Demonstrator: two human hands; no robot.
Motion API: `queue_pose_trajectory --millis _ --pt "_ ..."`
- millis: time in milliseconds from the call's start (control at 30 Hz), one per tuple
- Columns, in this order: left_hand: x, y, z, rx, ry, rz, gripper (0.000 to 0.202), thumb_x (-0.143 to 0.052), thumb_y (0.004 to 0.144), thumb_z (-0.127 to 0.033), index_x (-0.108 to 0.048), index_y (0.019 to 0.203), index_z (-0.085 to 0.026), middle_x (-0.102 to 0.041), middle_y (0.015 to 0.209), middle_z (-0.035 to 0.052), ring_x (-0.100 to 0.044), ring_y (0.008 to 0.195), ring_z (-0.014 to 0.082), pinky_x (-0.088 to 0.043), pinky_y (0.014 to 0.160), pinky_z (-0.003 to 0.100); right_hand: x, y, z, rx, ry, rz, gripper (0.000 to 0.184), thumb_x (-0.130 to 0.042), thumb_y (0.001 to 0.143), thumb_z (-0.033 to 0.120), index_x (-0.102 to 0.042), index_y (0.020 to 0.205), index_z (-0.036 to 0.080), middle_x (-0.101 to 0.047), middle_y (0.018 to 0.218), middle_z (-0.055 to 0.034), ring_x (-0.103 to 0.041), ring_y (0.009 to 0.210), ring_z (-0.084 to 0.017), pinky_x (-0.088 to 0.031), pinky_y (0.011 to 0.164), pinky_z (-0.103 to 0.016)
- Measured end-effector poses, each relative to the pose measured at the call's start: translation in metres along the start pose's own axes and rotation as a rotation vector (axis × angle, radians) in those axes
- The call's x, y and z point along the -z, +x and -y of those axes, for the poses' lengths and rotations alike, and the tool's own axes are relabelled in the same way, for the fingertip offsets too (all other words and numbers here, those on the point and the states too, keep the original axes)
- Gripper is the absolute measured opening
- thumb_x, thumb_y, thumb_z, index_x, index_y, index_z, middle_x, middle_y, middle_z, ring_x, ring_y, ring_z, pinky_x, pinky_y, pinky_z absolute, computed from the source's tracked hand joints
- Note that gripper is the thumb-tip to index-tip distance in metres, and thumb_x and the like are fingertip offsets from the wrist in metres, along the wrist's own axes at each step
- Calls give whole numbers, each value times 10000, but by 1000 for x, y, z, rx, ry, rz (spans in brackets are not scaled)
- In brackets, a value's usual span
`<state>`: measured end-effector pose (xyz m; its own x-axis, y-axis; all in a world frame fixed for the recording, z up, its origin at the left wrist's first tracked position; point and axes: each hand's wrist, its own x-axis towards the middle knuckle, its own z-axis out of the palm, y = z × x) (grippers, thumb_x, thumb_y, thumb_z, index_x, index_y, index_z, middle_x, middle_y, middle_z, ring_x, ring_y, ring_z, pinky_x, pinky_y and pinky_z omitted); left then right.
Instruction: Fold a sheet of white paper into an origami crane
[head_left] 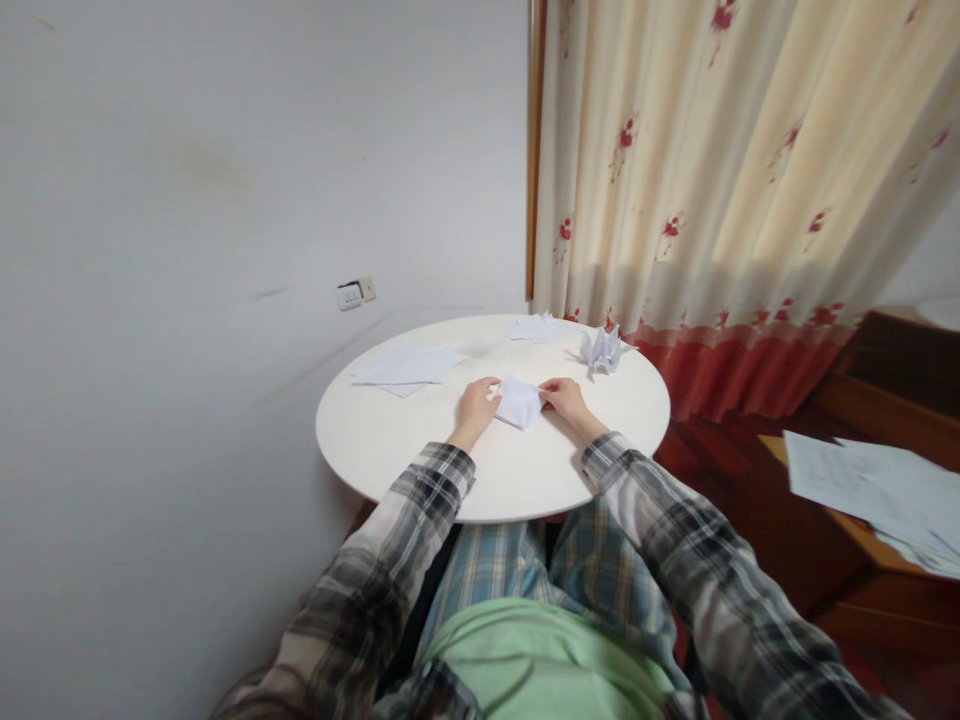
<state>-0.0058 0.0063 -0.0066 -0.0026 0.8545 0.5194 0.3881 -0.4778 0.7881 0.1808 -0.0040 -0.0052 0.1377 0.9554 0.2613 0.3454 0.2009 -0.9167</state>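
A small folded piece of white paper (519, 402) lies near the middle of the round white table (405, 440), one corner pointing towards me. My left hand (478, 402) pinches its left corner between thumb and fingers. On the opposite side, my right hand (562, 398) has its fingers closed on the right corner. The paper's finer folds are too small to make out. Just beyond my right hand sits a folded or crumpled white paper shape (601, 350) with upright points.
Flat white sheets (409, 365) lie at the table's left, and more folded paper (536, 327) at its far edge. A wall with a socket (349, 296) stands left, a flowered curtain (675, 180) behind. Papers (870, 480) cover a brown wooden surface at right.
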Motion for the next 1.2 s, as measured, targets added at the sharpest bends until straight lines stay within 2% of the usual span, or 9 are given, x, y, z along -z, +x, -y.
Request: queue_pose_trajectory --millis 100,200,433,533,600,700,800,1000,1200 --pt "-5 -6 -6 -161 -28 226 281 -616 653 -149 -661 927 -195 -641 1034 71 -555 997 198 -353 954 315 0 -1 1 -1 0 -9 128 -538 613 78 -651 643 130 -654 579 -31 -576 468 -115 -476 465 -200" --pt "-9 -11 -12 -166 -15 392 318 -613 694 -294 -646 991 -185 -620 1098 91 -551 1035 216 -361 951 318 0 2 -2 -38 35 -22 116 -547 607 70 -642 648 122 -646 572 -29 -576 459 -112 -483 465 -205" --pt "-7 -15 -18 -238 125 494 700 -747 505 -426 -570 1132 -171 -517 1250 118 -458 1172 262 -307 1010 317 0 9 -11 -199 361 -42 118 -549 581 9 -601 625 104 -615 544 -19 -578 459 -104 -522 506 -223" --pt "-6 -16 -19 -289 286 549 813 -712 539 -482 -472 1235 -139 -448 1315 121 -390 1229 250 -255 1047 318 1 10 -11 -201 480 -46 156 -539 572 -13 -591 670 97 -606 541 -16 -576 454 -102 -523 508 -223" --pt "-5 -16 -19 -307 368 527 754 -663 617 -471 -449 1255 -130 -448 1317 112 -396 1225 232 -263 1043 308 1 10 -11 -194 492 -60 203 -534 569 -18 -585 727 99 -595 530 -3 -569 444 -98 -519 506 -226" --pt "-5 -16 -18 -301 418 467 553 -579 731 -369 -489 1225 -138 -511 1262 96 -475 1154 211 -333 989 290 0 10 -11 -200 443 -45 241 -526 571 -7 -576 775 110 -577 515 11 -563 444 -100 -511 510 -234" --pt "-4 -14 -16 -274 428 486 421 -535 769 -313 -557 1162 -164 -585 1175 77 -543 1068 210 -391 918 282 -1 8 -9 -189 322 -13 230 -531 578 27 -571 782 126 -572 532 16 -561 465 -106 -505 533 -251" --pt "-5 -12 -12 -223 382 520 320 -543 755 -265 -634 1056 -205 -644 1080 33 -581 1006 201 -412 887 272 1 2 -4 117 -202 -92 188 -544 629 123 -615 802 144 -647 749 -43 -595 709 -155 -474 710 -286" --pt "-7 -13 -11 -237 235 564 315 -542 748 -240 -639 1045 -198 -641 1085 19 -571 1026 177 -395 923 261 -2 -1 0 289 -230 148 235 -448 725 136 -633 869 149 -666 870 -43 -591 798 -143 -440 766 -252"
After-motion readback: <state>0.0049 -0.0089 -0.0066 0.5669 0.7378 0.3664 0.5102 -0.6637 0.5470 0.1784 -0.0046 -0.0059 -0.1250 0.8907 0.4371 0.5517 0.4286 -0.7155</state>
